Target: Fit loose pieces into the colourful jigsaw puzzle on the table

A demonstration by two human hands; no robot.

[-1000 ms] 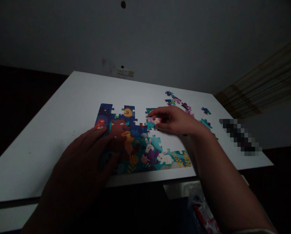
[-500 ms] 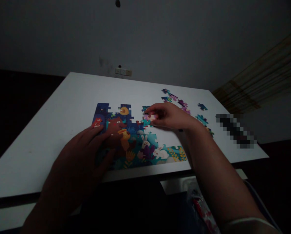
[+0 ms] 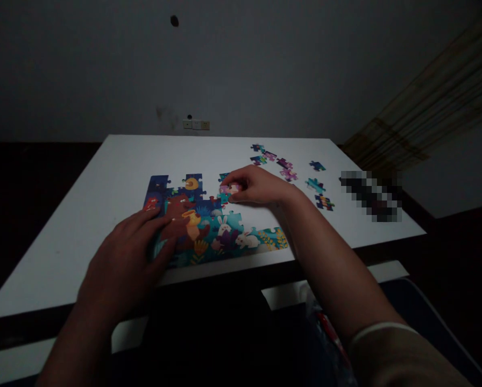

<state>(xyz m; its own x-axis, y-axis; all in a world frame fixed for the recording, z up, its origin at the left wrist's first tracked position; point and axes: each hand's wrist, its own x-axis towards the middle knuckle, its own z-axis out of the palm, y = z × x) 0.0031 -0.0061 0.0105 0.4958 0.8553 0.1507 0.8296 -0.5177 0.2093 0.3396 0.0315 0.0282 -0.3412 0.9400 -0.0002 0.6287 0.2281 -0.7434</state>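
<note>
A partly assembled jigsaw puzzle with a bear, rabbits and plants lies on the white table. My left hand rests flat on the puzzle's left part, fingers spread. My right hand pinches a pink puzzle piece at the puzzle's upper right edge, where the top row has a gap.
Several loose puzzle pieces lie scattered on the table's far right. A blurred dark object sits near the right edge. Wall sockets are behind the table. A bag with red print lies below the near edge.
The view has shifted, so table and puzzle sit lower and further left. Both hands keep their places on the puzzle; the right hand still holds the pink piece at the gap.
</note>
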